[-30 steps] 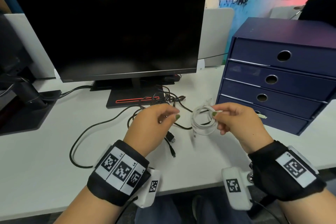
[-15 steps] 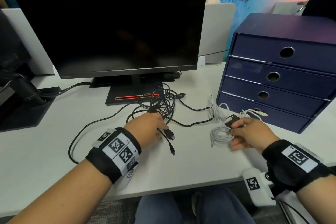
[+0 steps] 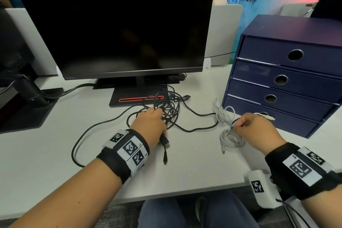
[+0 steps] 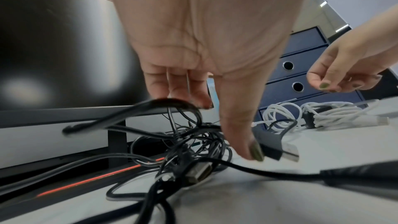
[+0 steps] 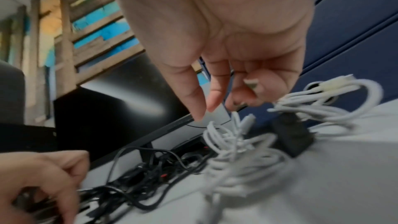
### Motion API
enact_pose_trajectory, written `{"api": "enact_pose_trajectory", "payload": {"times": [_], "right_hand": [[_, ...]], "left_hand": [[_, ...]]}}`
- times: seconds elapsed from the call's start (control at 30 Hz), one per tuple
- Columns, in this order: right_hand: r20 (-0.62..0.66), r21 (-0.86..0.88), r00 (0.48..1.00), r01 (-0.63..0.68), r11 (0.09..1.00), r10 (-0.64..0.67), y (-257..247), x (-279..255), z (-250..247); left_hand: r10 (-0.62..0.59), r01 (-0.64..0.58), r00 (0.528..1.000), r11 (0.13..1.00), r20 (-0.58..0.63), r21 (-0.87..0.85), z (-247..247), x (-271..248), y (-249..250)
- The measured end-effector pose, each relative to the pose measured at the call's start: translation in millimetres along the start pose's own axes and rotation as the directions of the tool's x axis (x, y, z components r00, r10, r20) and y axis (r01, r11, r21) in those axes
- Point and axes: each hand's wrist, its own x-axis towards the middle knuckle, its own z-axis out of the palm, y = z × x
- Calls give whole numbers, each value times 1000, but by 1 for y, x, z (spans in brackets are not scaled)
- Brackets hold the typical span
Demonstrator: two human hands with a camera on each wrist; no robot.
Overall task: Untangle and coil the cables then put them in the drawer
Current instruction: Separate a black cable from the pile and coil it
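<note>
A tangle of black cables (image 3: pixel 167 109) lies on the white desk (image 3: pixel 194 172) in front of the monitor stand. My left hand (image 3: pixel 157 116) reaches down into it with fairly straight fingers. A black loop (image 4: pixel 172 103) arches across the fingertips, and the thumb touches a black USB plug (image 4: pixel 277 149). A coiled white cable (image 3: pixel 231 139) lies on the desk to the right. My right hand (image 3: pixel 238 126) hovers just above it, fingers loosely curled around nothing. A second white bundle (image 3: pixel 224 114) and a small black block (image 5: pixel 290 135) lie by the blue drawer unit (image 3: pixel 296 72), whose drawers are all closed.
A large dark monitor (image 3: pixel 118 24) on a black base (image 3: pixel 137 98) stands behind the tangle. A long black cable (image 3: pixel 77 146) loops out to the left. A black arm mount (image 3: pixel 24 109) occupies the desk's left end. The desk's front edge is near my wrists.
My right hand held the white coil up a second ago; the coil now lies on the desk and the hand has let go. My left hand dropped and moved forward into the black tangle.
</note>
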Motion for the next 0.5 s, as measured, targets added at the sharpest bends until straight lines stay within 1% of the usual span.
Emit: {"api": "enact_pose_trajectory", "payload": {"times": [0.07,0.17,0.23,0.33,0.4,0.5], "right_hand": [[39,69,998,47,997,-50,-13,-9,5],[140,150,981,113,982,-134,-33,-23,16],[211,234,967,95,968,-146,-45,-30,25],[268,344,952,47,938,-146,-59,-37,40],[314,391,937,21,920,-155,-66,-40,50],[372,443,915,-29,896,-155,-75,-40,63]], "left_hand": [[26,-26,1000,1000,-7,14,-6,-4,-3],[45,-52,995,996,-94,-67,-9,-15,-10],[33,-48,988,994,-151,-98,-9,-24,-14],[-6,-33,969,988,-246,-151,-10,-38,-20],[-50,-28,953,967,-299,-253,-12,-47,-23],[-94,-57,930,918,-355,-391,-12,-58,-24]]}}
